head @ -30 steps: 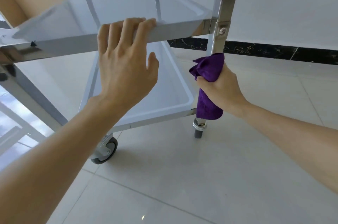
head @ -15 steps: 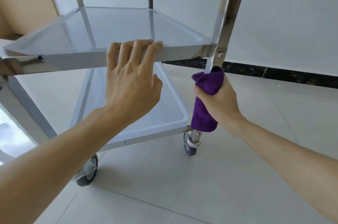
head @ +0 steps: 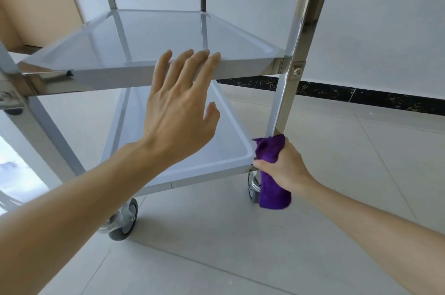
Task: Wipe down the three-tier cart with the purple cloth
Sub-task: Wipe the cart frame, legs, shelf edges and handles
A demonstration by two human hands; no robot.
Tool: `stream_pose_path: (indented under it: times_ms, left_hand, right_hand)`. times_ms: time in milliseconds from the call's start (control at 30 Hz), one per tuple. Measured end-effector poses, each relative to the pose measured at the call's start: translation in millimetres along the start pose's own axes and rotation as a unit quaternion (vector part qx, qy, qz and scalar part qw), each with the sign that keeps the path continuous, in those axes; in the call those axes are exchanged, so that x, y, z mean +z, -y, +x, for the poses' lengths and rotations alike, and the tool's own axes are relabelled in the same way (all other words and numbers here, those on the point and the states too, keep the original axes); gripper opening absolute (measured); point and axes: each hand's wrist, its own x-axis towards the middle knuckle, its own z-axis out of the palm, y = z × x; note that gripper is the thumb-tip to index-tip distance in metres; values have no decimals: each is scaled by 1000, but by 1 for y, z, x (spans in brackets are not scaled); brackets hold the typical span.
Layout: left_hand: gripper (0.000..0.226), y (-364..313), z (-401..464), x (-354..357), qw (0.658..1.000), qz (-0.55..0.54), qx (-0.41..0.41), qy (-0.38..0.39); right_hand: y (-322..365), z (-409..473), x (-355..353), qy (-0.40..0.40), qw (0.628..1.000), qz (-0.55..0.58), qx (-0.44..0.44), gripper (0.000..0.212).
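Observation:
The steel cart fills the upper left, with its middle shelf and bottom shelf in view. My left hand rests with straight fingers on the front rim of the middle shelf. My right hand grips the purple cloth, wrapped around the near right post at the bottom shelf's corner. The cloth hangs down over the right caster.
A grey caster stands under the cart's front left corner. Pale floor tiles spread in front and to the right. A white wall with a black marble skirting runs behind. A tan panel stands at the upper left.
My right hand has slid the cloth down the post from just under the middle shelf to the bottom shelf's corner. My left hand stays on the middle shelf's rim.

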Motion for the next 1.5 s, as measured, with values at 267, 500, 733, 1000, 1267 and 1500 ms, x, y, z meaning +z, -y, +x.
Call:
stream_pose_path:
  times_ms: [267, 500, 733, 1000, 1267, 1500]
  left_hand:
    - [42, 40, -80, -19, 992, -107, 10, 69]
    - [31, 78, -165, -32, 974, -107, -152, 130]
    - [15, 101, -179, -44, 961, -117, -247, 37]
    - [29, 126, -175, -38, 903, -151, -401, -40]
    - [34, 127, -156, -18, 920, -185, -346, -25]
    - [35, 135, -160, -14, 938, -179, -297, -10]
  right_hand:
    - [3, -47, -14, 84, 992, -99, -7, 34]
    - [64, -63, 31, 136, 982, -67, -116, 30]
    - [150, -46, 112, 150, 930, -121, -314, 45]
    - [161, -47, 201, 271, 798, -361, -399, 80]
    - [149, -42, 222, 155, 782, -396, -455, 72]
    - [101, -17, 159, 131, 775, -376, -490, 66]
